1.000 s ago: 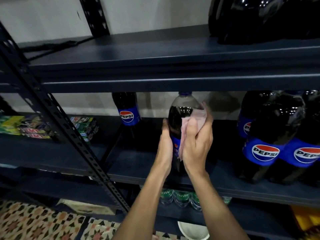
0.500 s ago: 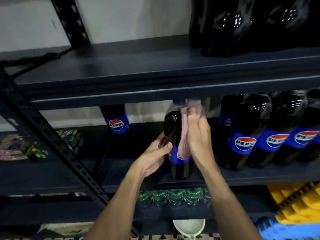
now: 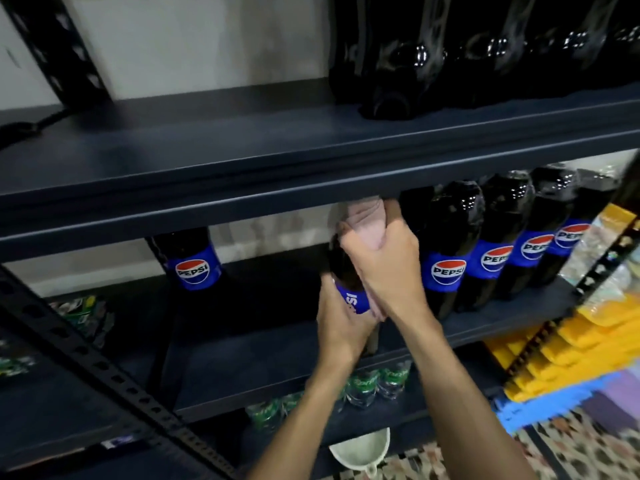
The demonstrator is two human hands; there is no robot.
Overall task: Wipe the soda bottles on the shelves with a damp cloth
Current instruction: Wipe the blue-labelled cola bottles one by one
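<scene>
A large dark Pepsi bottle (image 3: 348, 278) with a blue label stands on the middle shelf (image 3: 263, 344). My left hand (image 3: 341, 327) grips its lower body at the label. My right hand (image 3: 384, 268) holds a pale pink cloth (image 3: 363, 223) wrapped over the bottle's shoulder and neck, just under the upper shelf edge; the cap is hidden. One more Pepsi bottle (image 3: 192, 261) stands to the left, and a row of several Pepsi bottles (image 3: 446, 251) stands to the right.
The upper shelf (image 3: 242, 157) carries dark bottles (image 3: 398, 64) at its right. Green-labelled small bottles (image 3: 367, 382) fill the shelf below. A slotted black upright (image 3: 104, 368) slants across the left. A white scoop (image 3: 360, 452) lies low down; yellow and blue packs (image 3: 571, 355) sit right.
My right hand slid the cloth up from the bottle's side to its neck. My left hand dropped lower and now wraps the label. The view shifted left and up.
</scene>
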